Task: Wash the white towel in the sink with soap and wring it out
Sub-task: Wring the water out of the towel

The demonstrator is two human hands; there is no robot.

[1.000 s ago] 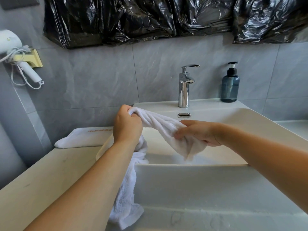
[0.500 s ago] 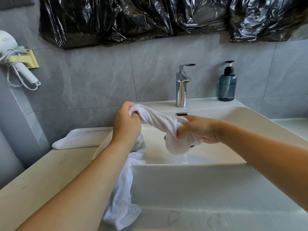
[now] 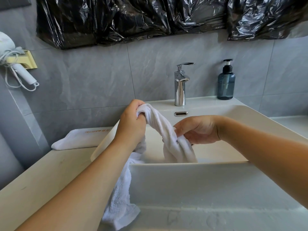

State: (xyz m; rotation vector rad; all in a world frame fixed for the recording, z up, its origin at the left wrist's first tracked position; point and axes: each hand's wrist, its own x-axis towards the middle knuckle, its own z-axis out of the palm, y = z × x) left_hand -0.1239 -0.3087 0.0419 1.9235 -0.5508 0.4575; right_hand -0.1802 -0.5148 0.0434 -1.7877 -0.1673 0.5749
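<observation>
Crumpled black plastic sheeting [image 3: 150, 19] hangs across the wall at twelve o'clock; a white hair dryer [image 3: 10, 54] sits in its yellow holder [image 3: 25, 60] at ten o'clock; a folded white cloth [image 3: 78, 139] lies on the counter [image 3: 33, 177] at nine o'clock.

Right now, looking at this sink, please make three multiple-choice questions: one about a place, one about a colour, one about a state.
1. Where does the soap bottle stand?
A. right of the faucet
B. inside the basin
C. on the left counter

2. What colour is the towel being wrung?
A. blue
B. white
C. grey

3. How is that towel held?
A. lying flat
B. one hand only
C. twisted between the left hand and the right hand

Answers: 1 A, it stands on the sink's back ledge; 2 B, plainly white; 3 C, both hands grip it.
</observation>
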